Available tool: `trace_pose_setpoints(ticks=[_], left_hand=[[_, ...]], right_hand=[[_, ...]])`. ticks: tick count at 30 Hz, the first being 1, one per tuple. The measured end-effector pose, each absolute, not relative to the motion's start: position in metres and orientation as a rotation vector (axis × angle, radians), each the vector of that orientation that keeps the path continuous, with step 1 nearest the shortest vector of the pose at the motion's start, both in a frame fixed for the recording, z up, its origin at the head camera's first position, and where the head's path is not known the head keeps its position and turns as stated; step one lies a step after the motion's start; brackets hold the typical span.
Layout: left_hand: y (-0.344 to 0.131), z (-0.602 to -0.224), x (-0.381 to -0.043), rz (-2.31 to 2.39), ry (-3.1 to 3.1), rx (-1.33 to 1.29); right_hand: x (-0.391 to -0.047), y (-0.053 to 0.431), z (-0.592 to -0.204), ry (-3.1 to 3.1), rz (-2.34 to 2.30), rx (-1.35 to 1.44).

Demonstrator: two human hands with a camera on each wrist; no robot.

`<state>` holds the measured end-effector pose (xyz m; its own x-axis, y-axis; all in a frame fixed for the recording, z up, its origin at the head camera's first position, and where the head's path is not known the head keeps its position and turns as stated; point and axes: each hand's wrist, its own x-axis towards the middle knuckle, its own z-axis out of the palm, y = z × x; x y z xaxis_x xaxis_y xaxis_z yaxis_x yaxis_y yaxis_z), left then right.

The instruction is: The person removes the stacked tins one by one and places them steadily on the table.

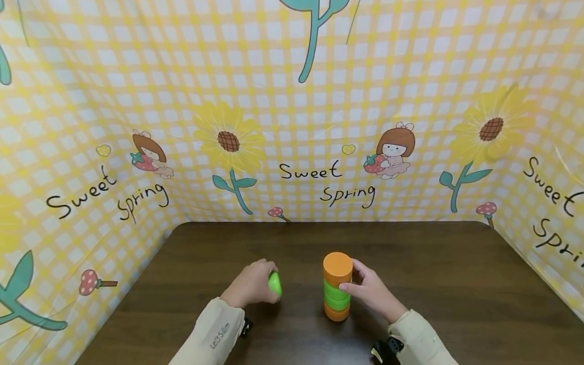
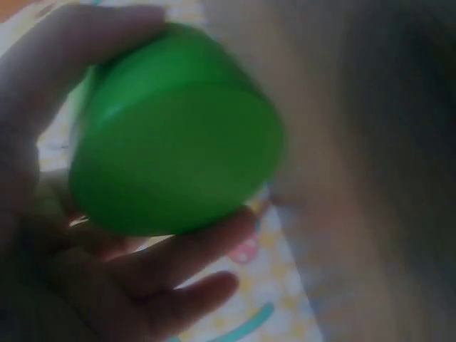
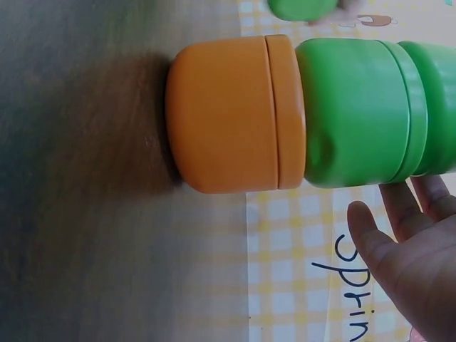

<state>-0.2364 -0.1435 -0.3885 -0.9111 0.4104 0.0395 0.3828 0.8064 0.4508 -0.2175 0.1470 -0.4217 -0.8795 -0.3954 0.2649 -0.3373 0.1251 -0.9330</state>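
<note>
The left hand (image 1: pixel 253 284) grips a green container (image 1: pixel 275 285) at the left of the dark wooden table (image 1: pixel 292 243), the piece sitting in the curve between thumb and fingers. In the left wrist view one digit lies along the container's upper side and a fingertip meets its lower edge, while another finger stretches out below it, apart from it. The gap is as wide as the piece; its flat round end, tilted, faces that camera. The right wrist view shows this container raised above the tabletop.

Well to its right, a stack (image 1: pixel 336 298) of orange and green containers stands upright on the table. The bottom orange container (image 3: pixel 221 117) carries a lower green container (image 3: pixel 356 110), then an upper green container (image 1: pixel 334 290), with a top orange container (image 1: pixel 338 266) above. The right hand (image 1: pixel 371 289) holds the upper stack from its right side: the thumb lies in front, near the join of orange and green, and the other fingers reach behind, parted about the stack's width. How firmly they press cannot be told. In the right wrist view one finger stands straight, clear of the lower green container.
</note>
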Motion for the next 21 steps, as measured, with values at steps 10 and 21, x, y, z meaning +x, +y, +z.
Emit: trace_pose_setpoints(ticks=[10,21], left_hand=[[-0.145,-0.405,-0.24,0.218,2.909,0.701],[-0.137,-0.407,-0.241,0.059,2.948,0.737]], right_hand=[[-0.219,0.148,-0.424,2.305,-1.9,-0.791],[-0.219,0.149,-0.424,2.329,-1.883,-0.777]])
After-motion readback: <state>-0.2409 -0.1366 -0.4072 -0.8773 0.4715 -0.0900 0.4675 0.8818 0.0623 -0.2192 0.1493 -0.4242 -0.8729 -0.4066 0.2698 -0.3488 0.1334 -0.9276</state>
